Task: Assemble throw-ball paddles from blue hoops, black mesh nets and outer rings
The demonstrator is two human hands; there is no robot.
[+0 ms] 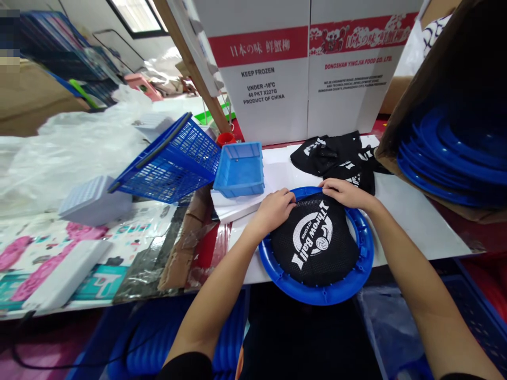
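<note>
A round blue plastic ring [325,295] lies at the table's front edge, its near rim jutting past it. Inside it sits a black mesh net [285,237] with white "Throw Ball" print, its near side slack and short of the rim. At the upper left, my left hand [277,208] has its fingers curled over the net's edge beside the ring. My right hand [345,193] pinches the net at the ring's far rim; the fingertips are partly hidden. More black printed nets [332,153] lie in a loose heap just beyond my right hand.
A light blue tray [240,169] and a tilted blue basket [170,163] stand left of the ring. White cartons [277,116] form a wall behind. At right, a cardboard box [390,132] on its side holds several blue rings [435,158].
</note>
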